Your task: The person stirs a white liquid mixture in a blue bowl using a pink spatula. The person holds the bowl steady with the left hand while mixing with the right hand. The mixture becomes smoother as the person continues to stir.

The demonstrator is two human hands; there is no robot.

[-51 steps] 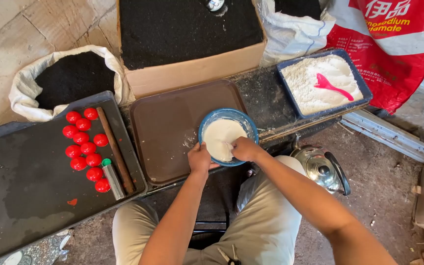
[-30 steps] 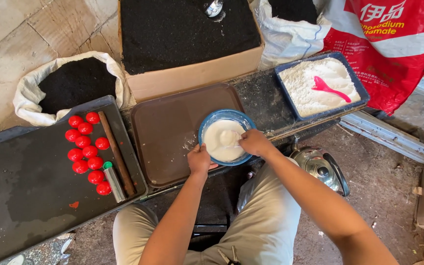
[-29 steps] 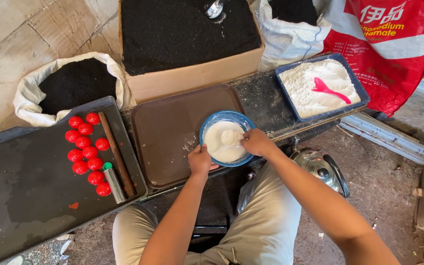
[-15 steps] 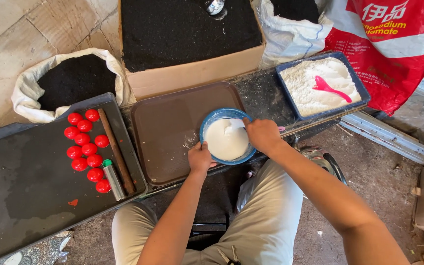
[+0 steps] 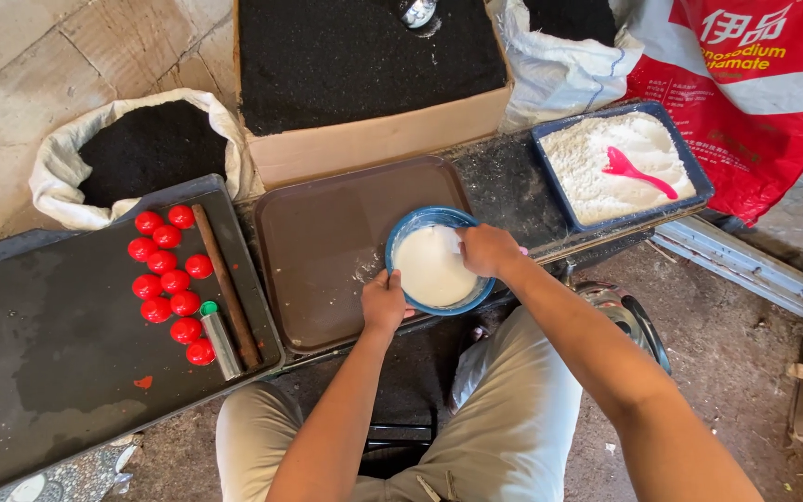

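At twelve o'clock from you sits the cardboard box filled with dark granular material, the biggest thing in front of you. At nine o'clock lies the long black tray, carrying a cluster of red balls, a brown stick and a small metal tube with a green cap just beside them. At ten o'clock a white sack stands open with more dark material inside. At two o'clock a red printed bag leans behind a blue tray of white powder, in which a pink scoop lies.

Directly ahead of you is the brown tray, and on its right edge rests the blue bowl holding white powder. Your left hand is at the bowl's seven o'clock, thumb and fingers closed on its rim. Your right hand is at the bowl's two o'clock, over the rim with fingers curled together and touching the powder; you cannot tell whether they pinch anything. The bowl lies between your two hands, touching both.
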